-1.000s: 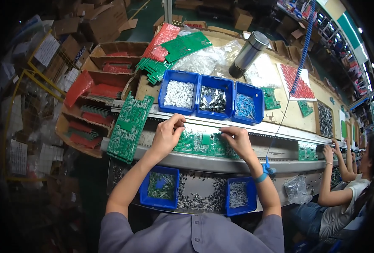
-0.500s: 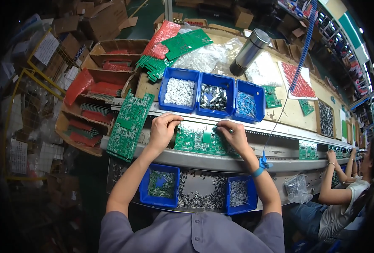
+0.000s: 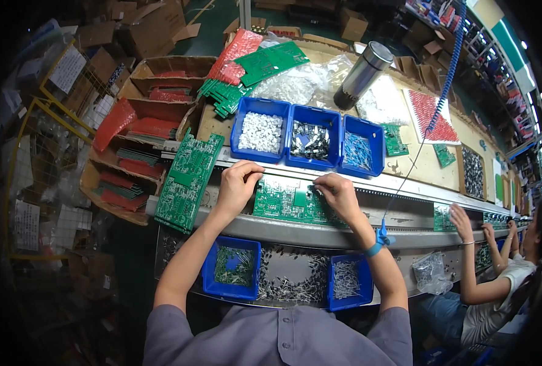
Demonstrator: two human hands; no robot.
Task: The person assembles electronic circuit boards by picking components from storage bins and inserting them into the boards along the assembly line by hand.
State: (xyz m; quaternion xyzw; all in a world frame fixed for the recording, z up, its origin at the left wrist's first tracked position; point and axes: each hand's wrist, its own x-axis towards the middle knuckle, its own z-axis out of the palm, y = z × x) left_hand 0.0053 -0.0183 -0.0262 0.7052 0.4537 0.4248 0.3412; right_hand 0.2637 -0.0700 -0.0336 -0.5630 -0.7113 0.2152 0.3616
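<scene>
Head: board (image 3: 283, 207) between left grip (image 3: 237, 186) and right grip (image 3: 339, 194).

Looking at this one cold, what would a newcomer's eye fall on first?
Probably the three blue bins in a row at upper centre. Just below them, the left hand and right hand are at the far edge of a green circuit board. The silver flask behind the rightmost bin also stands out.

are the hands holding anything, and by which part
A hold cannot be told: the left hand is at the far left corner of the green circuit board between them, the right hand near its far edge.
</scene>
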